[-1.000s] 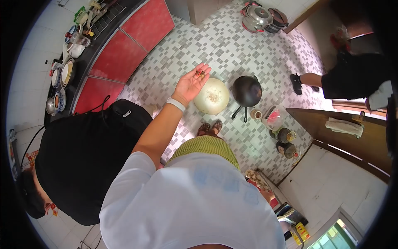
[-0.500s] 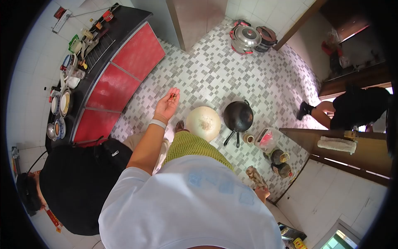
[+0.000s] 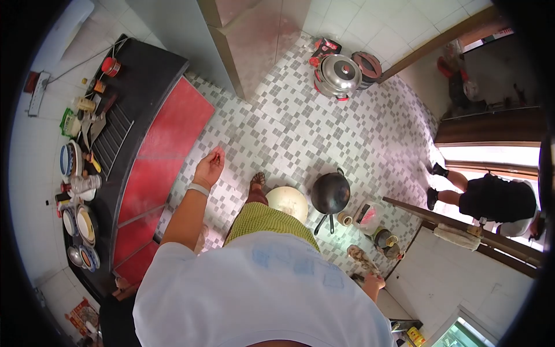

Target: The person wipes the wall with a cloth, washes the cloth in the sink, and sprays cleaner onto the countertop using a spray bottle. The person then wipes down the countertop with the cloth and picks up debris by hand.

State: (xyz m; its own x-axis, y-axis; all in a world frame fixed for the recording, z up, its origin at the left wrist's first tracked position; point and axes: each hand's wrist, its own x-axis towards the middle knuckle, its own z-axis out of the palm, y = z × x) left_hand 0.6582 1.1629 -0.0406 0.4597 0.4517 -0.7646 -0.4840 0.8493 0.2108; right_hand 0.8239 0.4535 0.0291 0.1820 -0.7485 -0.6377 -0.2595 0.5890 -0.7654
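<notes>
My left hand (image 3: 209,169) is stretched out over the tiled floor, palm up, its fingers curled in over small dark reddish bits too small to name. A band circles that wrist. Low on the right, my right hand (image 3: 374,282) is closed on one end of a crumpled brown-and-whitish bag (image 3: 362,257); its contents I cannot make out. Between my hands stand a pale round basin (image 3: 287,202), partly hidden by my yellow-green clothing, and a black wok (image 3: 330,194) with its handle towards me.
Along the left runs a black counter (image 3: 147,63) with red doors, holding dishes, jars and a rack. A lidded steel pot (image 3: 341,73) stands at the back. Bottles (image 3: 388,243) and a plastic bag (image 3: 368,217) are right of the wok. A person (image 3: 497,196) is at the doorway, another (image 3: 118,318) lower left.
My left hand has moved left and lower in view, and its open palm has curled. My view has shifted. The person in black at left has dropped mostly out of sight; the doorway person moved away.
</notes>
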